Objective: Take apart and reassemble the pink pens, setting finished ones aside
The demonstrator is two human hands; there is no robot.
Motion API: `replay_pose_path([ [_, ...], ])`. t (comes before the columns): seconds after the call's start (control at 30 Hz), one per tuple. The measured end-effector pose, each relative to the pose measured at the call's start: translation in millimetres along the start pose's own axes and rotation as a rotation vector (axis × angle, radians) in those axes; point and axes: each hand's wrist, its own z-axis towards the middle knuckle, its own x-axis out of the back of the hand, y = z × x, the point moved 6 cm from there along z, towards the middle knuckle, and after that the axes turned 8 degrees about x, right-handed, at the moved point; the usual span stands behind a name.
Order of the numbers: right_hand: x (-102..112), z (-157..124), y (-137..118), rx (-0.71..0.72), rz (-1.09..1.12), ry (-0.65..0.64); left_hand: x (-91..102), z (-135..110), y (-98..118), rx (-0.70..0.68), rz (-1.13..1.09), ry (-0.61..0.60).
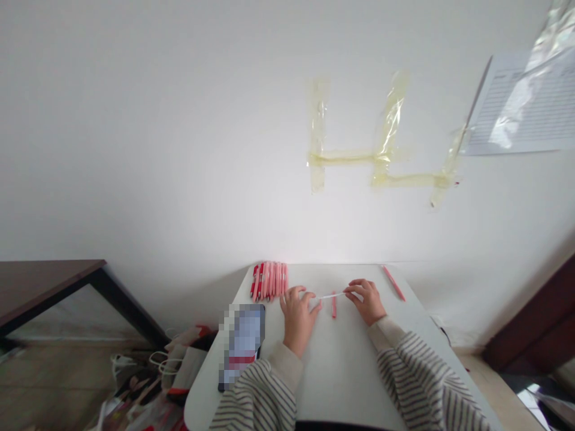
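A thin white pen refill (331, 296) stretches between my two hands, a little above the table. My right hand (367, 300) pinches its right end between thumb and fingers. At the left end are the thumb and index fingertips of my left hand (298, 316), closed around it loosely, with the other fingers curved. Below the refill, a short pink pen barrel (334, 307) lies on the white table (335, 371). Left of my left hand, several pink and red pens (271, 280) lie side by side in a row.
A long pink pen piece (394, 284) lies at the table's back right. A phone (246, 341) rests near the left edge, partly blurred out. Behind the table stands a white wall (179, 149) with yellowish tape (345, 158). Bags (184, 365) crowd the floor at left.
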Motion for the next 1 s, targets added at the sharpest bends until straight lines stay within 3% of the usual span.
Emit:
replay_pose_path([
  [0.77, 0, 1, -19, 0.064, 0.023, -0.044, -0.9, -1, 5, -0.081, -0.01, -0.013],
  [1.0, 1, -1, -13, 0.045, 0.024, 0.0, 3.9, 0, 1, -0.021, -0.029, 0.013],
])
